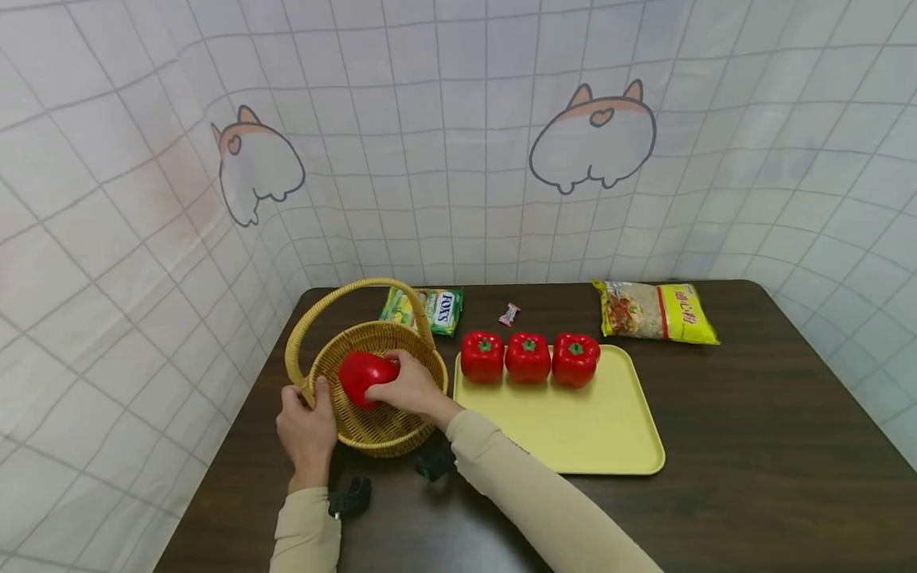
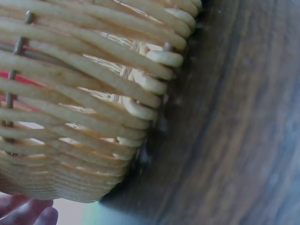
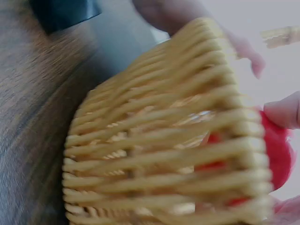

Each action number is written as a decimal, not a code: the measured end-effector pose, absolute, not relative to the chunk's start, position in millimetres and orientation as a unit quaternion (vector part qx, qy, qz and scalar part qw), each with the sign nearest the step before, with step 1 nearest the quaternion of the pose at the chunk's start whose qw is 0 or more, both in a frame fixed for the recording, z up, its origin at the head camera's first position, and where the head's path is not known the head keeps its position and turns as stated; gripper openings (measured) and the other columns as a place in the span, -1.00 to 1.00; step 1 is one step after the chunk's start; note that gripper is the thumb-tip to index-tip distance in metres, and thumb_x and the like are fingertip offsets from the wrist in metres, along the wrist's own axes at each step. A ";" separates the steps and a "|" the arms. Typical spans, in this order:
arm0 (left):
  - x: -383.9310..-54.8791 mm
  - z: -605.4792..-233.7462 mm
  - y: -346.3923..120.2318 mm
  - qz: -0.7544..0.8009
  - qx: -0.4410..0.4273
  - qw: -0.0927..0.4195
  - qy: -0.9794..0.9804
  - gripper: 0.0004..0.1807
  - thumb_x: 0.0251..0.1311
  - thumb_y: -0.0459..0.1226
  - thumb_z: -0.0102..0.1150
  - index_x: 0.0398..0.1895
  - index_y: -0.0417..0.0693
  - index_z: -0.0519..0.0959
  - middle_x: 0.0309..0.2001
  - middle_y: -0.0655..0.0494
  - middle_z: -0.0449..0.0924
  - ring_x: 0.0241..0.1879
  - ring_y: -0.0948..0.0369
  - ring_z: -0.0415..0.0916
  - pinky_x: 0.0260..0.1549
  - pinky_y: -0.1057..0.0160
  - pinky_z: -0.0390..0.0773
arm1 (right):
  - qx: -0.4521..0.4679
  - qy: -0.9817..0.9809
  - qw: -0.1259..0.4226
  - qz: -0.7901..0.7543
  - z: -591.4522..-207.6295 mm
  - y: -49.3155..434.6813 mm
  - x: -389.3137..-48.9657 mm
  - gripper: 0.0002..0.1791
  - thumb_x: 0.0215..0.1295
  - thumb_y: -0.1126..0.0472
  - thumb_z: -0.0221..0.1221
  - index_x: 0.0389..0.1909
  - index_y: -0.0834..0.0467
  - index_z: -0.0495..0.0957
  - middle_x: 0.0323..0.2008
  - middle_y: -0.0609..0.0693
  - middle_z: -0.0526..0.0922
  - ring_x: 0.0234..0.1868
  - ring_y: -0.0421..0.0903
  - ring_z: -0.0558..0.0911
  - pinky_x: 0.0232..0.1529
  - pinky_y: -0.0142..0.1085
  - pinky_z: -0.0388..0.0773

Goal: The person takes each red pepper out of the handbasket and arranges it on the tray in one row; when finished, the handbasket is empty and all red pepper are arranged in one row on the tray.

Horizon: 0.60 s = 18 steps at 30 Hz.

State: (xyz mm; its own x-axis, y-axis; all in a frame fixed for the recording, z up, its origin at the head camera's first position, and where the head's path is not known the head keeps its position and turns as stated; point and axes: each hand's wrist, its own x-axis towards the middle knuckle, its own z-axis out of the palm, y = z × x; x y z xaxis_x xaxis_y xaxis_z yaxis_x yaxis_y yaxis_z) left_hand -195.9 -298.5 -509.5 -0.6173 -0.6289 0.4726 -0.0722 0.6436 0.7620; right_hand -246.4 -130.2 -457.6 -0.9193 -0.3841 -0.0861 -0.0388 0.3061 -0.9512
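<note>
A woven wicker basket [image 1: 388,446] with a tall arched handle stands at the left of the table. My left hand [image 1: 306,434] grips its near-left rim by the base of the handle, thumb inside. Inside the basket's mouth, my right hand [image 1: 415,390] holds a glossy red bell pepper [image 1: 361,376] between thumb and fingers. The right wrist view shows part of this pepper [image 3: 277,154] over the rim, the rest behind the weave. Three more red bell peppers [image 1: 528,360] stand in a row, green stems up, along the back of a yellow tray [image 1: 573,446].
Behind the basket lies a green Fox's candy bag [image 1: 444,310], partly hidden by the handle. A small pink wrapped candy [image 1: 509,315] lies behind the peppers. At the back right is a yellow food packet [image 1: 648,312]. A tiled-pattern curtain [image 1: 458,159] surrounds the dark wooden table [image 1: 752,446].
</note>
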 end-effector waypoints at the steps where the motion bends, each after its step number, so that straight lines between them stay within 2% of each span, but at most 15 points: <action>1: -195.9 -509.3 -298.3 -0.365 0.214 0.381 -0.822 -0.56 0.35 0.04 0.04 -0.32 -0.21 0.39 -0.53 -0.17 0.49 -0.54 -0.08 0.42 -0.52 0.06 0.28 | -0.132 0.790 0.148 -0.581 -455.7 -126.5 -246.4 -0.19 -0.02 0.06 0.34 0.30 0.13 0.29 0.17 0.09 0.45 0.07 0.04 0.49 0.03 -0.02 0.51; 7: -195.1 -507.8 -297.5 -0.367 0.214 0.383 -0.820 -0.57 0.35 0.02 0.06 -0.32 -0.21 0.38 -0.53 -0.19 0.49 -0.53 -0.10 0.44 -0.50 0.03 0.29 | -0.144 0.782 0.111 -0.596 -451.2 -105.9 -242.0 -0.24 -0.04 0.08 0.31 0.27 0.03 0.30 0.15 0.03 0.40 0.06 0.02 0.45 -0.05 -0.07 0.54; 18: -195.1 -508.9 -297.8 -0.374 0.217 0.376 -0.820 -0.54 0.34 0.05 0.04 -0.30 -0.22 0.39 -0.47 -0.24 0.54 -0.46 -0.16 0.48 -0.45 -0.02 0.32 | -0.199 0.817 0.032 -0.540 -434.0 -60.7 -218.8 -0.16 -0.11 0.13 0.36 0.30 -0.05 0.31 0.12 -0.04 0.40 0.05 -0.02 0.46 -0.12 -0.10 0.60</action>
State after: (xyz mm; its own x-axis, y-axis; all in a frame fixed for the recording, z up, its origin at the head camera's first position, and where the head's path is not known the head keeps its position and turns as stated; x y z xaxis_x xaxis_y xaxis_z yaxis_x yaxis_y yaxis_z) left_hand -195.1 -297.8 -508.9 -0.6227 -0.6370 0.4544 -0.0747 0.6265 0.7758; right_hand -218.8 -60.7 -434.0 -0.9189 -0.3598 0.1617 -0.2901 0.3385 -0.8951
